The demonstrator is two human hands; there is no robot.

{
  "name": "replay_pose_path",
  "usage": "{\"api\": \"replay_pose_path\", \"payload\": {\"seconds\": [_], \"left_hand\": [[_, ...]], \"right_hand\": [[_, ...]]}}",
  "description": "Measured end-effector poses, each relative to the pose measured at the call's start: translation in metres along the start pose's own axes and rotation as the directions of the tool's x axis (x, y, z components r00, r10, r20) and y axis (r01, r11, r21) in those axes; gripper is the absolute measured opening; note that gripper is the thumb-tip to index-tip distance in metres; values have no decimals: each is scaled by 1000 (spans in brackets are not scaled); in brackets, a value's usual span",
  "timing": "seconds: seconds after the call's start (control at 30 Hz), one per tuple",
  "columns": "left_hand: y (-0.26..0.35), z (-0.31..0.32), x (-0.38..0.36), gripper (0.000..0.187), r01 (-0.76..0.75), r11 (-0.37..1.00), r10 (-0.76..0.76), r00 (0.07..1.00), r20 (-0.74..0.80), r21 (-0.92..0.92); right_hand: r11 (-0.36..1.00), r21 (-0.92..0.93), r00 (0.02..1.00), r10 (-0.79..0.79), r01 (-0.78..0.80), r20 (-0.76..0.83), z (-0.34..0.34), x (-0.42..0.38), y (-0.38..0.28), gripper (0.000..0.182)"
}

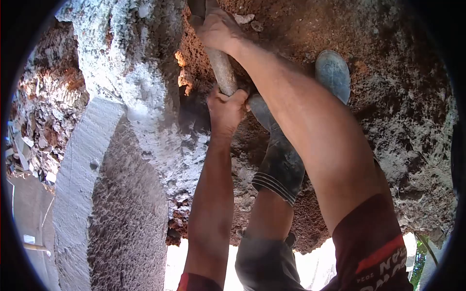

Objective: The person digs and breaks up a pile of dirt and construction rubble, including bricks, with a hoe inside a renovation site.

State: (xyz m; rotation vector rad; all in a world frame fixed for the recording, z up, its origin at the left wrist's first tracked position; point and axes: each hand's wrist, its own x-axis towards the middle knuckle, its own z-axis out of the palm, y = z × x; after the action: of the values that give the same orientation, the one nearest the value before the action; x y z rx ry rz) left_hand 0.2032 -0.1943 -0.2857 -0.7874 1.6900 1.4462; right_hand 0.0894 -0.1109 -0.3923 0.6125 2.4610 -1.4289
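A thick, pale, rod-like tool handle (221, 68) slants across the upper middle of the head view. My left hand (226, 110) is wrapped round its lower part, fingers closed. Farther up, my right hand (216, 30) grips the same handle just below a dark section (196, 8) that runs out of the top of the view. What the dark end touches is hidden. Reddish, crumbly earth (194, 60) lies beside the handle, and a whitish rough rock face (131, 53) rises just left of it.
A large cut stone block (87, 174) stands at the left, with rubble (48, 111) beyond it. My shoe (333, 75) rests on the brown earth at the right; the other shoe (261, 111) is close to my left hand. A small pale stone (243, 18) lies near my right hand.
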Motion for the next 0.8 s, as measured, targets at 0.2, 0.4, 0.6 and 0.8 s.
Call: {"api": "replay_pose_path", "payload": {"seconds": [0.2,0.4,0.6,0.8], "left_hand": [[-22,28,-13,25,121,948,-167,976,-139,-295],[3,33,-113,24,432,871,-453,891,-40,-234],[8,31,-199,18,582,779,-599,801,-2,-235],[60,61,-212,28,477,850,-490,872,-4,-222]], "right_hand": [[875,-142,799,481,-462,361,-14,-29,-21,46],[875,-266,745,484,-404,459,-56,-98,-52,55],[750,-275,619,655,-602,434,-75,-172,-54,58],[898,-218,622,425,-383,657,-115,-149,-57,30]]}}
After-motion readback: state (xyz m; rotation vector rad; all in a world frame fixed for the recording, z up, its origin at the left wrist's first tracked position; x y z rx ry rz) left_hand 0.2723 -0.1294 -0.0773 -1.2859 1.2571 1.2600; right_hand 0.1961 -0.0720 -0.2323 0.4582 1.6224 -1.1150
